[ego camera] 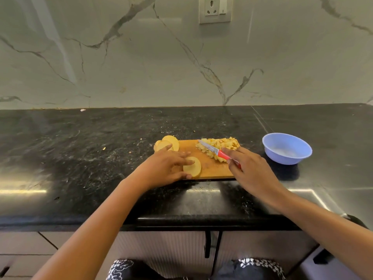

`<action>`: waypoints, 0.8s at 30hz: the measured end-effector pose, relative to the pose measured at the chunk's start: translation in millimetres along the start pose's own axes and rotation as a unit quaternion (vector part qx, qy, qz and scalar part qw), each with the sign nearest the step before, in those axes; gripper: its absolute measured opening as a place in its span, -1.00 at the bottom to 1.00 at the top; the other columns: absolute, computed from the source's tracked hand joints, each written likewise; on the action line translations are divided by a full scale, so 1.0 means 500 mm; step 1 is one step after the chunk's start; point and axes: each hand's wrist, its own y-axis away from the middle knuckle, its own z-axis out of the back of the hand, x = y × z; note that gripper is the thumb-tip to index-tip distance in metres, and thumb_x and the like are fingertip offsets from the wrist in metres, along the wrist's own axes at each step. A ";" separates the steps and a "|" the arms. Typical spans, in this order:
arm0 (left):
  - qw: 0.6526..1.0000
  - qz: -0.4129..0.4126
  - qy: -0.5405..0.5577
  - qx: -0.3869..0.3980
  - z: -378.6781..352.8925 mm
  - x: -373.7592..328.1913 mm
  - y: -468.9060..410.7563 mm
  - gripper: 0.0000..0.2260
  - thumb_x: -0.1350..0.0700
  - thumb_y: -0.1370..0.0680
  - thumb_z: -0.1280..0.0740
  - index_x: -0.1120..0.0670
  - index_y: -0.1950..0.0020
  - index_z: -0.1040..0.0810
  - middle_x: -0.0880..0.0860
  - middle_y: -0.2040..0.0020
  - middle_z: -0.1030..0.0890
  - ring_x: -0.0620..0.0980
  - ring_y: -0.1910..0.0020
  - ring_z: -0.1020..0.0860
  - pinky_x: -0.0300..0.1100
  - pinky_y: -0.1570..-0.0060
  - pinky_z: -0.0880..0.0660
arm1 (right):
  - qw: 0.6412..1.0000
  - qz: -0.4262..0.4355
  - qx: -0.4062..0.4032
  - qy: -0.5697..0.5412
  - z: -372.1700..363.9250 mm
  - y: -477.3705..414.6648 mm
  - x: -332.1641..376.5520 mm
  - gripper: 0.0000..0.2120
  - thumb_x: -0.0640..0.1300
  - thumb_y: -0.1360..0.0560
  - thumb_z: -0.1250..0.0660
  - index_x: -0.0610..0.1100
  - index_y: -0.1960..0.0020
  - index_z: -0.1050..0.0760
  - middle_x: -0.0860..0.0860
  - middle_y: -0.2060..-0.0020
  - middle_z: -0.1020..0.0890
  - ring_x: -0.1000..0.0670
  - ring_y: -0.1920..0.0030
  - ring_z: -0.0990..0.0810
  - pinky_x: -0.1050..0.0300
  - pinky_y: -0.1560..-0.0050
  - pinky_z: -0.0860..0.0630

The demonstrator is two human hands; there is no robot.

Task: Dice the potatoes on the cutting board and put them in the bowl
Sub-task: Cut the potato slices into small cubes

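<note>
Board: wooden cutting board (pixel 214 168) lies flat on the black table (pixel 80 148), a little right of centre, long side running left-right.
Slice: one round potato slice (pixel 192 169) lies flat on the near left part of the board, with its near edge at the board's near rim.
Left grip (pixel 165 166): spread, not clamped. The fingers lie fairly straight across the top of the slice and the thumb is against its near edge. The palm covers the board's left end.
Right grip (pixel 248 168): curled round the red handle of the knife (pixel 217 151), forefinger stretched along the top of the handle. It sits over the board's right near corner.
Knife: blade points far-left and crosses over the dice pile, with the tip past the pile's left edge. Cannot tell whether the blade touches the pile.
Dice: pile of potato cubes (pixel 220 146) on the far right part of the board, running from the far edge toward the knife handle.
Stack: more round slices (pixel 167 144) lean together at the board's far left corner, partly off the board's edge and just beyond the left fingers.
Bowl: blue bowl (pixel 286 158) stands upright on the table to the right of the board, apart from it and from the right wrist.
Background: marble-look wall (pixel 181 67) with a socket (pixel 215 10) high up. Scattered crumbs on the table left of the board.
</note>
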 end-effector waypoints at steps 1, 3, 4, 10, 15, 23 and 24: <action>1.000 0.002 -0.003 0.007 -0.003 -0.001 -0.008 -0.52 -0.22 -0.48 -0.28 -0.09 -0.36 -0.45 -0.13 -0.44 -0.32 -0.16 -0.46 -0.22 -0.10 -0.50 0.14 | 1.000 0.002 0.005 0.008 0.002 0.001 0.005 -0.62 -0.12 -0.60 -0.18 0.01 -0.41 -0.37 0.11 0.14 -0.47 0.12 0.22 -0.48 0.25 0.26 -0.42; 1.000 0.014 -0.006 0.019 -0.007 -0.004 -0.024 -0.51 -0.23 -0.49 -0.26 -0.09 -0.37 -0.43 -0.14 -0.44 -0.33 -0.14 -0.47 -0.22 -0.09 -0.50 0.15 | 1.000 0.006 0.014 0.024 0.005 0.001 0.012 -0.61 -0.11 -0.60 -0.16 0.00 -0.42 -0.35 0.11 0.12 -0.47 0.11 0.21 -0.48 0.25 0.25 -0.43; 0.999 0.020 -0.009 0.024 -0.008 -0.005 -0.033 -0.51 -0.22 -0.49 -0.26 -0.09 -0.38 -0.43 -0.14 -0.44 -0.34 -0.14 -0.46 -0.23 -0.09 -0.51 0.15 | 0.999 0.007 0.018 0.031 0.006 0.001 0.016 -0.61 -0.11 -0.60 -0.16 0.00 -0.43 -0.35 0.11 0.11 -0.47 0.11 0.20 -0.48 0.24 0.23 -0.43; 0.999 0.002 -0.054 0.007 -0.011 -0.014 -0.041 -0.54 -0.15 -0.57 -0.21 -0.02 -0.43 -0.38 -0.07 -0.45 -0.34 -0.18 -0.44 -0.25 -0.19 -0.44 0.23 | 0.997 0.019 0.051 0.058 0.006 -0.004 0.041 -0.61 -0.14 -0.60 -0.14 0.00 -0.43 -0.35 0.09 0.10 -0.45 0.06 0.17 -0.48 0.19 0.18 -0.44; 0.995 -0.025 -0.096 -0.017 -0.021 -0.023 -0.019 -0.63 -0.04 -0.64 -0.12 0.01 -0.44 -0.37 -0.05 -0.43 -0.37 -0.18 -0.45 -0.24 -0.19 -0.44 0.19 | 0.994 0.025 0.066 0.078 0.007 -0.011 0.055 -0.60 -0.14 -0.61 -0.13 0.01 -0.43 -0.34 0.09 0.17 -0.40 0.09 0.21 -0.40 0.27 0.21 -0.28; 0.997 -0.013 -0.071 -0.021 -0.030 -0.027 -0.019 -0.61 -0.05 -0.64 -0.12 0.04 -0.45 -0.35 -0.02 -0.45 -0.35 -0.15 -0.45 -0.25 -0.22 -0.46 0.07 | 0.991 0.011 0.100 0.085 0.018 -0.039 0.080 -0.61 -0.18 -0.57 -0.13 -0.03 -0.37 -0.44 0.11 0.32 -0.41 0.13 0.34 -0.35 0.26 0.33 -0.28; 0.997 -0.010 -0.073 -0.025 -0.030 -0.030 -0.020 -0.60 -0.07 -0.64 -0.12 0.03 -0.44 -0.36 -0.03 -0.45 -0.35 -0.15 -0.45 -0.26 -0.24 -0.45 0.07 | 0.990 0.011 0.105 0.090 0.018 -0.047 0.084 -0.62 -0.20 -0.55 -0.14 -0.06 -0.34 -0.46 0.07 0.31 -0.45 0.12 0.36 -0.35 0.21 0.32 -0.30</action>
